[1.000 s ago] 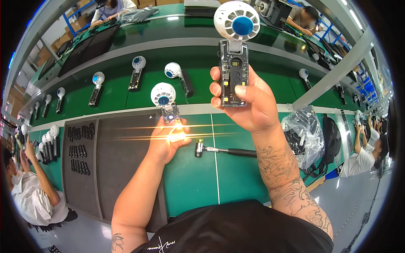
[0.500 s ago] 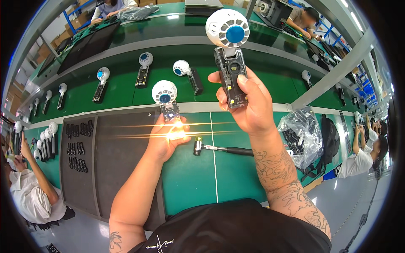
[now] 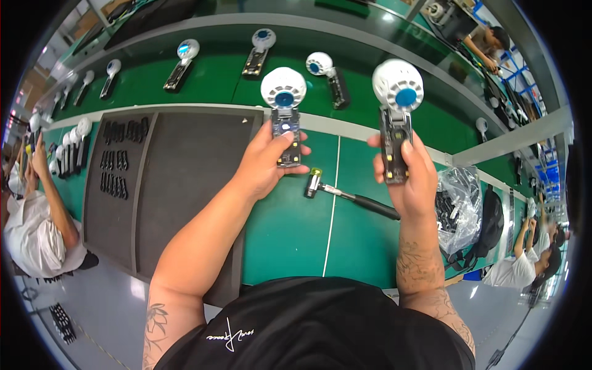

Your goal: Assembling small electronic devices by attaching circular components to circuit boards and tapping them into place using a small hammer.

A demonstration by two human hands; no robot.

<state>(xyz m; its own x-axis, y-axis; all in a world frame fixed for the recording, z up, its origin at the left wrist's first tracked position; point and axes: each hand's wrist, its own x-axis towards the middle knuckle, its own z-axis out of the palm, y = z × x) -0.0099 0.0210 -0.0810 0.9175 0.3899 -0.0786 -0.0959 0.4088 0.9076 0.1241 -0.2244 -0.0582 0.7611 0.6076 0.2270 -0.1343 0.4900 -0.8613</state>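
In my left hand (image 3: 265,161) is a handheld fan (image 3: 283,88) with a round white head, a blue centre and a dark handle showing its inner parts. My left thumb lies on the handle's front, fingers behind it. A second handheld fan (image 3: 394,86) of the same kind stands upright in my right hand (image 3: 417,179), with the thumb on the handle's side. Both fans are held above the bench, heads up and apart from each other. Between my hands, a mallet (image 3: 351,200) with a black grip and a yellow-green face lies on the green bench top (image 3: 290,246).
A dark tray (image 3: 191,185) on the left holds rows of small black parts (image 3: 114,160). More fans (image 3: 180,61) lie along the green belt (image 3: 216,86) ahead. At right are a clear plastic bag (image 3: 459,209) of black parts and a black bag (image 3: 490,216). Co-workers sit at both sides.
My right hand has lowered its fan and moved it right. The left-hand fan now sits higher in view, and its bright light is gone. The whole view has shifted.
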